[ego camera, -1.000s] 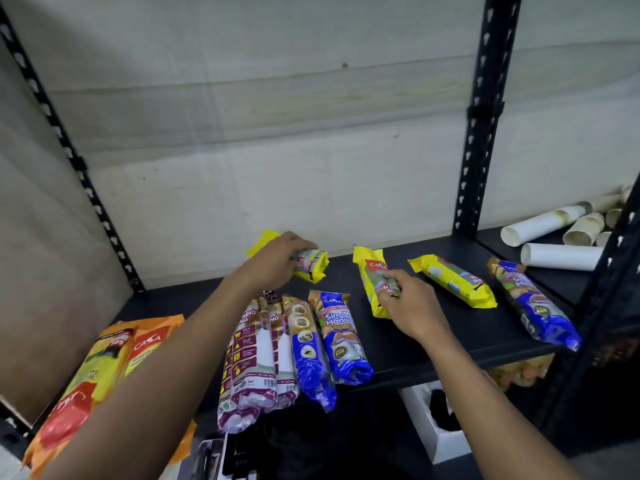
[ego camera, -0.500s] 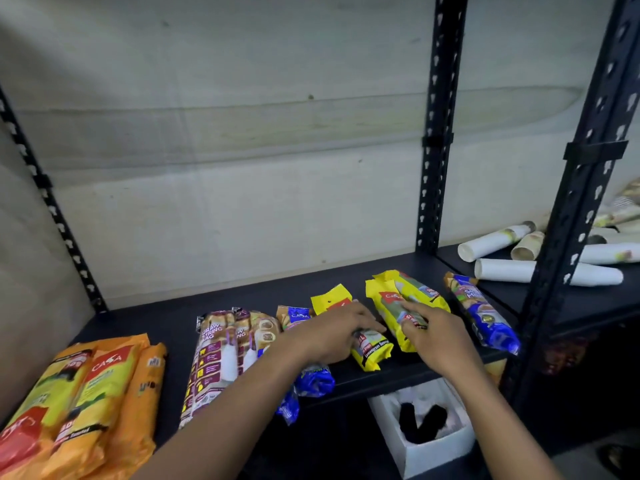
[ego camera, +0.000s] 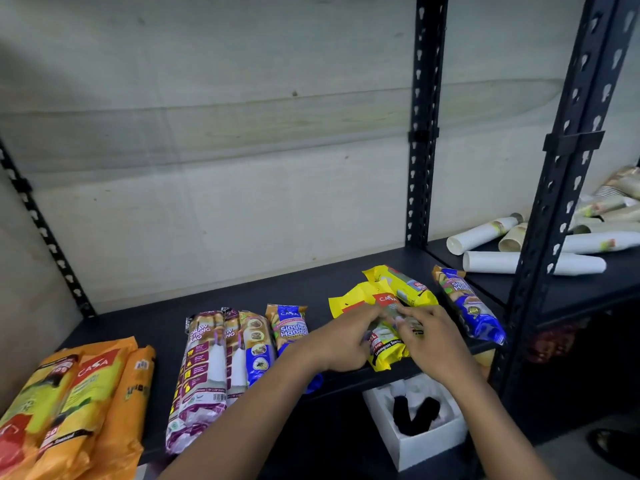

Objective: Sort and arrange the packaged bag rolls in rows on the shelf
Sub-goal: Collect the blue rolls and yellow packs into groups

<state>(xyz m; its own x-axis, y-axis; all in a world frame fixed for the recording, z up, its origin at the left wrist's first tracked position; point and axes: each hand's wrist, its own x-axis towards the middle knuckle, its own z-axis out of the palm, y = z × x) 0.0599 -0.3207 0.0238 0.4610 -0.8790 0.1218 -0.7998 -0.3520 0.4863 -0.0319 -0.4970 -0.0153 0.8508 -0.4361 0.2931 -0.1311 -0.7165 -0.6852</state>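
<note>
My left hand [ego camera: 341, 344] and right hand [ego camera: 427, 337] both gripping yellow Casa bag rolls [ego camera: 388, 348] at the shelf's [ego camera: 145, 327] front edge, labels half hidden by fingers, orange packs [ego camera: 86, 393] cut off at left

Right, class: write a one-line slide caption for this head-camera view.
Both hands, left and right, gather yellow bag rolls on a dark shelf, between purple and blue packs and a lone blue pack.
</note>
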